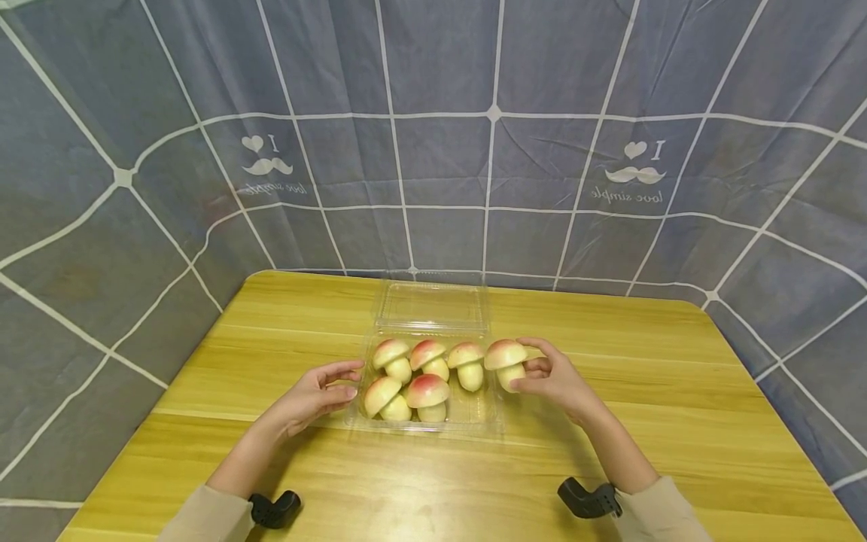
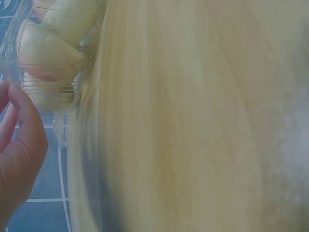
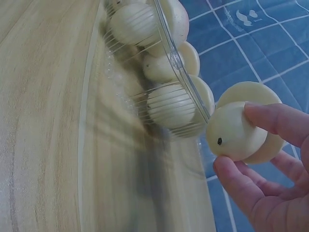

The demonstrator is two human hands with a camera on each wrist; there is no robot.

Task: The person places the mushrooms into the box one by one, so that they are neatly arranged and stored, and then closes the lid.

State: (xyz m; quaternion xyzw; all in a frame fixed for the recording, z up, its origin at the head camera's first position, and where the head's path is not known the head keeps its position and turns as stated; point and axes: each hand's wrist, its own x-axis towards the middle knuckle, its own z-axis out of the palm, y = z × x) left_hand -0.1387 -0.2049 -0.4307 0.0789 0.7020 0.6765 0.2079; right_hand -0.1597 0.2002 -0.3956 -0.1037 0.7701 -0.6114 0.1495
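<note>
A clear plastic clamshell box point(image 1: 479, 410) lies on the table with its lid folded back. Inside stand or lean several toy mushrooms point(image 1: 428, 391), with pale stems and cream caps blushed red. My right hand point(image 1: 555, 380) holds another toy mushroom point(image 1: 506, 355) between thumb and fingers, beside the box's right rim. In the right wrist view, the dark spot under the stem of this held mushroom point(image 3: 236, 133) shows. At the box's left side, my left hand point(image 1: 318, 395) has its fingers extended toward the rim. Whether they touch it I cannot tell.
The transparent lid point(image 1: 433, 305) lies behind the box, near the table's back edge. Wooden tabletop point(image 1: 433, 489) surrounds the box. A grey-blue curtain point(image 1: 440, 165) with white lines hangs behind and along both sides. Black wrist mounts point(image 1: 588, 498) sit below both hands.
</note>
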